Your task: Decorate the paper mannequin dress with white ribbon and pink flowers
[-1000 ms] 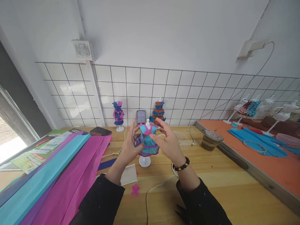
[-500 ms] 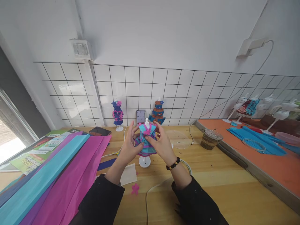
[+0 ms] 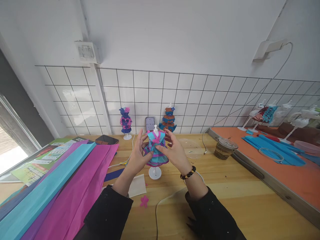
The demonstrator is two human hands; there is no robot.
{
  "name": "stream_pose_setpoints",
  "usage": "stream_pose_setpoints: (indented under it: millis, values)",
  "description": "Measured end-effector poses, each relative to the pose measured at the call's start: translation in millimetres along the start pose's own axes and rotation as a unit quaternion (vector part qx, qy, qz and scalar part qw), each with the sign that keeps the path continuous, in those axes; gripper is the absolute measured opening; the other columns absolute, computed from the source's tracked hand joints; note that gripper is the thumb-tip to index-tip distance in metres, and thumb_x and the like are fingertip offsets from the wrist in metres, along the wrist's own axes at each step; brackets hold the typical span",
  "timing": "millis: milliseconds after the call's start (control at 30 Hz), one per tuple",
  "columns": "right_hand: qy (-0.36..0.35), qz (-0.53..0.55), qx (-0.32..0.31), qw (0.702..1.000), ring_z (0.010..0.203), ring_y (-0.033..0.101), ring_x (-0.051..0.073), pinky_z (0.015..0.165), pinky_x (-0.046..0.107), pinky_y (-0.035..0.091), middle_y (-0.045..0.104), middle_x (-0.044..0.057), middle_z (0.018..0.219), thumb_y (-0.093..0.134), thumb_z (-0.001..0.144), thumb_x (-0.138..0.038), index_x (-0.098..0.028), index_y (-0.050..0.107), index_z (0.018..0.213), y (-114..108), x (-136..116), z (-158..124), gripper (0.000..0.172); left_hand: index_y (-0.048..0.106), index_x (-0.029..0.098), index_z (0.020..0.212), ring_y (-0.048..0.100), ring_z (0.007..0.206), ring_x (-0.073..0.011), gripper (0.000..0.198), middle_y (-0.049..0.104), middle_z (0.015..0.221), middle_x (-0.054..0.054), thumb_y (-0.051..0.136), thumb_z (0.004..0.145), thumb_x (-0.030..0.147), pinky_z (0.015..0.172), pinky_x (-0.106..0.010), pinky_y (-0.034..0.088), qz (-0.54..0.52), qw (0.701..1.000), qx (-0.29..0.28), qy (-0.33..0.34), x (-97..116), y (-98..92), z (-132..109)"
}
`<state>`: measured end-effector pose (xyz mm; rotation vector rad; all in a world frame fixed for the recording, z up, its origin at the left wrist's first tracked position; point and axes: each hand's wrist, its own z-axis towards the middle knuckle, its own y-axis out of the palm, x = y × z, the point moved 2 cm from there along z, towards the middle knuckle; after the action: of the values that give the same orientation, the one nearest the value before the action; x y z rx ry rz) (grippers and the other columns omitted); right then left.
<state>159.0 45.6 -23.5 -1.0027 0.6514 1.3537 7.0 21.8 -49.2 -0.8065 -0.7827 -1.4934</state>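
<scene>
A small white mannequin stand (image 3: 155,173) wears a turquoise and pink paper dress (image 3: 156,150) at the middle of the wooden table (image 3: 237,196). My left hand (image 3: 137,155) grips the dress on its left side with thumb and fingers closed on it. My right hand (image 3: 175,151) pinches the dress at the waist from the right, a dark bead bracelet (image 3: 188,173) on that wrist. A small pink paper flower (image 3: 144,201) lies on the table near my left sleeve.
Long sheets of pink, turquoise and purple crepe paper (image 3: 62,190) cover the left. Two dressed mannequins (image 3: 126,121) (image 3: 169,119) and a phone (image 3: 150,123) stand by the tiled wall. A lidded cup (image 3: 223,148) and an orange board (image 3: 275,166) with blue paper sit right.
My right hand moved from hovering beside the dress to pinching it at the waist. My left hand stayed on the dress.
</scene>
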Motion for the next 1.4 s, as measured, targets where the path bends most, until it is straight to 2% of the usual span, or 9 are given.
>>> stream_pose_setpoints:
  millis: [267, 467, 633, 800, 933, 1033, 1200, 1400]
  values:
    - [0.049, 0.143, 0.003, 0.989, 0.107, 0.054, 0.021, 0.089, 0.040, 0.045, 0.056, 0.011, 0.117, 0.064, 0.071, -0.043, -0.021, 0.047, 0.120, -20.5, -2.8, 4.4, 0.056, 0.002, 0.034, 0.140, 0.040, 0.119, -0.0200, 0.086, 0.030, 0.140, -0.008, 0.058, 0.077, 0.019, 0.097, -0.038, 0.035, 0.001, 1.000, -0.017, 0.011, -2.2, -3.2, 0.6]
    - [0.067, 0.141, 0.014, 0.988, 0.107, 0.055, 0.022, 0.090, 0.043, 0.044, 0.058, 0.010, 0.116, 0.064, 0.070, -0.046, -0.023, 0.049, 0.116, -21.6, -11.2, 2.9, 0.054, 0.005, 0.033, 0.141, 0.036, 0.124, -0.0213, 0.086, 0.034, 0.138, -0.008, 0.060, 0.076, 0.021, 0.106, -0.044, 0.024, 0.040, 0.999, -0.028, 0.007, -1.5, -6.5, 0.4]
    - [0.051, 0.130, 0.006, 0.990, 0.107, 0.055, 0.021, 0.089, 0.040, 0.046, 0.057, 0.010, 0.117, 0.062, 0.072, -0.046, -0.022, 0.048, 0.119, -20.1, -6.1, 3.5, 0.054, 0.004, 0.032, 0.141, 0.031, 0.128, -0.0223, 0.089, 0.032, 0.141, -0.007, 0.063, 0.074, 0.022, 0.106, -0.043, 0.022, 0.084, 0.996, -0.035, 0.018, -1.0, -6.8, 0.3]
    - [0.050, 0.079, -0.022, 0.995, 0.107, 0.054, 0.022, 0.086, 0.041, 0.049, 0.054, 0.009, 0.120, 0.069, 0.066, -0.043, -0.026, 0.041, 0.127, -18.7, 5.2, 3.9, 0.069, 0.004, 0.032, 0.141, 0.032, 0.127, -0.0241, 0.090, 0.030, 0.141, -0.008, 0.064, 0.074, 0.023, 0.104, -0.043, 0.026, 0.100, 0.994, -0.038, -0.007, -2.3, -6.0, -1.7]
    - [0.066, -0.002, -0.058, 0.996, 0.111, 0.051, 0.024, 0.090, 0.045, 0.045, 0.053, 0.009, 0.119, 0.076, 0.057, -0.041, -0.027, 0.032, 0.134, -17.1, 14.6, 3.2, 0.089, 0.005, 0.031, 0.141, 0.032, 0.127, -0.0249, 0.090, 0.032, 0.140, -0.010, 0.064, 0.074, 0.024, 0.103, -0.042, 0.029, 0.101, 0.994, -0.036, -0.008, -0.8, -4.2, -2.5]
    - [0.067, -0.021, -0.081, 0.994, 0.112, 0.049, 0.024, 0.090, 0.047, 0.044, 0.049, 0.010, 0.124, 0.077, 0.055, -0.041, -0.028, 0.024, 0.137, -13.7, 18.7, 2.0, 0.099, 0.006, 0.031, 0.141, 0.031, 0.128, -0.0250, 0.089, 0.032, 0.140, -0.010, 0.064, 0.074, 0.023, 0.102, -0.042, 0.031, 0.098, 0.995, -0.031, -0.006, 0.9, -2.7, -2.5]
    - [0.072, -0.019, -0.079, 0.994, 0.113, 0.048, 0.025, 0.086, 0.046, 0.046, 0.046, 0.011, 0.127, 0.076, 0.056, -0.038, -0.030, 0.017, 0.140, -5.9, 19.8, -0.7, 0.102, 0.009, 0.031, 0.140, 0.031, 0.128, -0.0254, 0.087, 0.032, 0.141, -0.008, 0.064, 0.074, 0.022, 0.104, -0.042, 0.029, 0.107, 0.994, -0.027, -0.002, 1.6, -1.8, -1.9]
    - [0.066, -0.013, -0.092, 0.993, 0.113, 0.048, 0.025, 0.087, 0.047, 0.045, 0.046, 0.010, 0.127, 0.075, 0.058, -0.038, -0.031, 0.018, 0.139, -5.6, 15.6, -2.1, 0.099, 0.010, 0.030, 0.141, 0.032, 0.128, -0.0261, 0.087, 0.033, 0.140, -0.008, 0.064, 0.073, 0.023, 0.104, -0.043, 0.028, 0.108, 0.994, -0.032, 0.002, 1.9, -3.0, -1.3]
